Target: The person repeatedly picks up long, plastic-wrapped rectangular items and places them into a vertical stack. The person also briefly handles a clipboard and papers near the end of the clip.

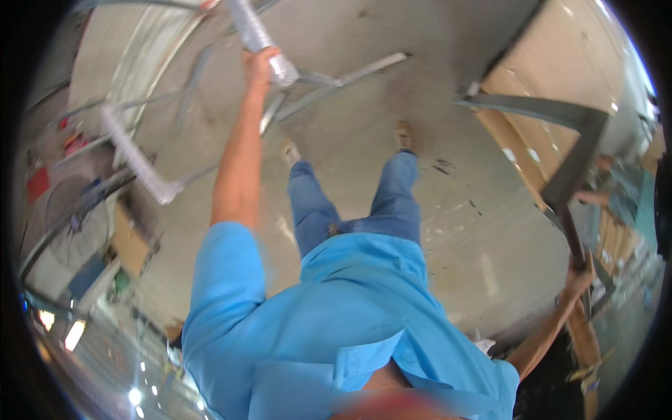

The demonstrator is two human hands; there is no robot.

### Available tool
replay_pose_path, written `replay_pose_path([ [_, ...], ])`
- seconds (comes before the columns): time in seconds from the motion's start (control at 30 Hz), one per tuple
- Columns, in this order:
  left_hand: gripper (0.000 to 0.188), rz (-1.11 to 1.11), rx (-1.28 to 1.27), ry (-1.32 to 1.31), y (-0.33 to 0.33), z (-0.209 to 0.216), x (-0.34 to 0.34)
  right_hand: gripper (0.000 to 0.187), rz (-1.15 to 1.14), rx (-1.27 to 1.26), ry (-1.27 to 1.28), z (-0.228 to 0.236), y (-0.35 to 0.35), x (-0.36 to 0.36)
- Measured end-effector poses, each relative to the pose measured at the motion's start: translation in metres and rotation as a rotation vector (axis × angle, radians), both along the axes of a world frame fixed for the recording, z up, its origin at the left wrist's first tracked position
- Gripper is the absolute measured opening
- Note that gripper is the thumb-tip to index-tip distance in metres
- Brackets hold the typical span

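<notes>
With my left arm stretched forward, my left hand [259, 68] is closed round a bar wrapped in clear plastic [250, 28]. This bar joins a grey metal frame whose thin legs [371, 70] reach out over the floor. Low at the right, my right hand [579, 280] is closed round a bar of a dark grey angular metal frame [539, 106]. That frame rises in front of large cardboard sheets and its far end points toward the middle. Its lower part near my hand is partly hidden.
Another plastic-wrapped metal frame [136, 157] stands at the left, near a round fan [73, 217]. Large cardboard sheets [560, 56] lean at the right. A co-worker [623, 192] is beyond them. The concrete floor [476, 231] has dark marks.
</notes>
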State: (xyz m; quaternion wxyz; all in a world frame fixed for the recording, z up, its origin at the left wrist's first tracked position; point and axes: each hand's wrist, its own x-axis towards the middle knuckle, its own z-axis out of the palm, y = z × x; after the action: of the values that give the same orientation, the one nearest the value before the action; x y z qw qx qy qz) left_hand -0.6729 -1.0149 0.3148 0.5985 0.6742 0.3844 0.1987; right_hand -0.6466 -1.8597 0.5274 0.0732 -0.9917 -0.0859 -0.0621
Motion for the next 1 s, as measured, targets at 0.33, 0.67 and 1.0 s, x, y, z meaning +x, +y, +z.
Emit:
replay_pose_path([
  [0.33, 0.064, 0.167, -0.024, -0.161, 0.002, -0.002, 0.045, 0.02, -0.002, -0.07, 0.023, 0.019, 0.082, -0.064],
  [0.67, 0.105, -0.123, -0.057, -0.257, 0.019, -0.028, 0.09, 0.02, -0.027, -0.063, -0.039, 0.023, 0.142, -0.168],
  [1.0, 0.034, -0.401, 0.099, 0.274, -0.021, -0.11, -0.342, 0.02, -0.053, -0.077, -0.074, 0.022, 0.205, -0.304],
])
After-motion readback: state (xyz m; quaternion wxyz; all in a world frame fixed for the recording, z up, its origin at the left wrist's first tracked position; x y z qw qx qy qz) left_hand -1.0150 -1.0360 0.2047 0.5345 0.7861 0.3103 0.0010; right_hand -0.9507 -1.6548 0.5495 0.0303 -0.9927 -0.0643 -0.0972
